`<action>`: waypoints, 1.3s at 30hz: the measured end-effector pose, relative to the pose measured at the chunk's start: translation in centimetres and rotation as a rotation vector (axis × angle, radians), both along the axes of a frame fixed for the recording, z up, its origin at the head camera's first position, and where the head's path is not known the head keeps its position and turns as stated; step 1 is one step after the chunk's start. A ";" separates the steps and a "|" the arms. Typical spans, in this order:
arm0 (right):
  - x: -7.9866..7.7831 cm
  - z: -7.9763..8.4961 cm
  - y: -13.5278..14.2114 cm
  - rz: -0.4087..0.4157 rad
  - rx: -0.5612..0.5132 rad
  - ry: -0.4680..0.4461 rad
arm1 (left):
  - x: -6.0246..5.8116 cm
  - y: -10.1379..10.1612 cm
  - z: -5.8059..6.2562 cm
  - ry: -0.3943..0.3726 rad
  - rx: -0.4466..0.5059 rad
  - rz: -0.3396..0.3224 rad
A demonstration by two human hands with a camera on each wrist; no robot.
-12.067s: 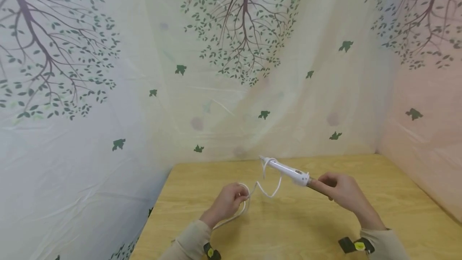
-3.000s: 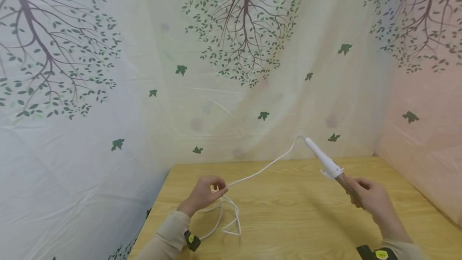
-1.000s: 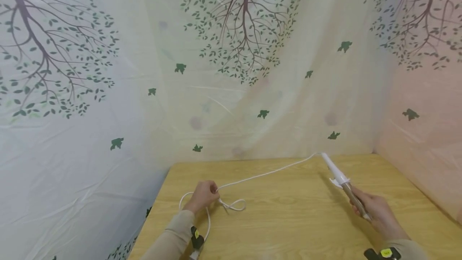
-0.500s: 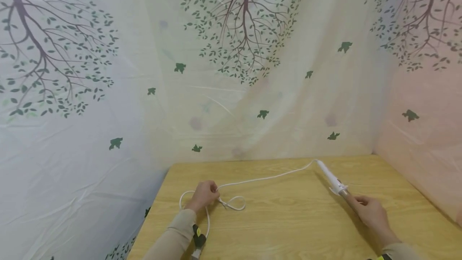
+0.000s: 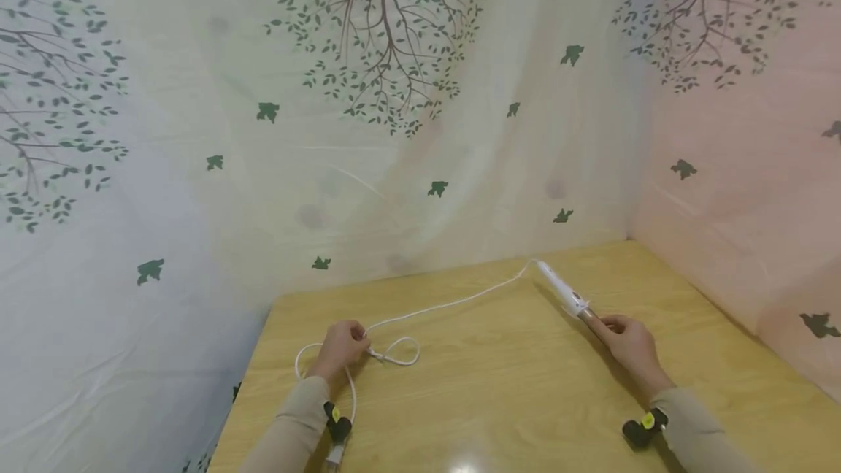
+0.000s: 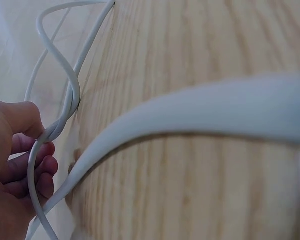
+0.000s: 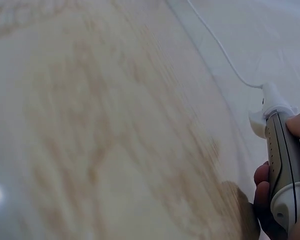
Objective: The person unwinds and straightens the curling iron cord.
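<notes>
My right hand (image 5: pixel 632 349) grips the brown-grey barrel of a curling iron (image 5: pixel 558 286), whose white handle points away toward the back of the table. In the right wrist view, fingers and thumb wrap the barrel (image 7: pixel 285 150). From the handle's end a white cord (image 5: pixel 453 304) runs left to my left hand (image 5: pixel 339 350), which pinches it between thumb and fingers. Around that hand the cord lies in loose loops, and two strands cross beside the fingertips in the left wrist view. Beside the left wrist is the cord's plug (image 5: pixel 336 453), partly hidden by the wrist camera.
Both hands work over a wooden table (image 5: pixel 473 385). A pale curtain (image 5: pixel 407 217) printed with trees and leaves stands along its back, with further curtain on the left and right sides.
Earlier the cord hung in turns about the handle; now it stretches between my hands. The curling iron has come down closer to the table. In the last half second the head view turned right.
</notes>
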State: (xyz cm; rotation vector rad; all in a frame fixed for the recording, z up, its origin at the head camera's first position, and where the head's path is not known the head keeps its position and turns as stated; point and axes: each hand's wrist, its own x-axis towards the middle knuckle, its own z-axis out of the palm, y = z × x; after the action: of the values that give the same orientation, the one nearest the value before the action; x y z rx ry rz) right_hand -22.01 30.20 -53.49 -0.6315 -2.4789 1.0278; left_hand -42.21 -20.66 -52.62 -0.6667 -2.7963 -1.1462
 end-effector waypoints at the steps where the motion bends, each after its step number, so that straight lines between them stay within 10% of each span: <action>1: -0.1 0.0 -0.1 0.000 0.008 0.005 | -0.2 -0.1 0.0 0.003 -0.004 0.002; 27: 0.0 -0.3 -0.7 0.070 0.200 -0.016 | -0.4 -0.3 0.1 -0.090 -0.063 0.023; 39: 0.2 -0.3 -0.2 0.086 0.182 -0.039 | -0.4 0.2 0.1 -0.009 -0.101 0.102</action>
State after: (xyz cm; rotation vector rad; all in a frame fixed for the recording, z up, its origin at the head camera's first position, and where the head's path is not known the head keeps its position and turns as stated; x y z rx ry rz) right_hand -21.81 30.01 -53.76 -0.4963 -2.6156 0.8140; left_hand -42.64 -20.42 -52.55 -0.5191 -2.8742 -0.9989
